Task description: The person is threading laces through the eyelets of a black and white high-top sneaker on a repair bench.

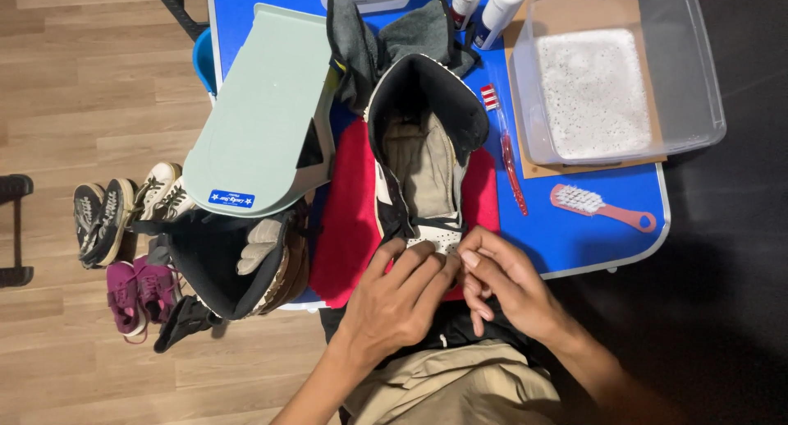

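Both hands meet at the toe of the high-top shoe (420, 158); left hand (400, 298) and right hand (501, 281) pinch it — heel pointing away, on a red cloth (349, 211).

Light wood floor (74, 80) on the left, dark floor (730, 252) on the right. Blue worktop (574, 236) with a white rim in the middle. Black stand legs (16, 228) at the far left edge.

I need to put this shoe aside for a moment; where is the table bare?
Bare blue table lies between the red towel and the pink brush, below the red toothbrush. The left side is crowded by the pale green lid.
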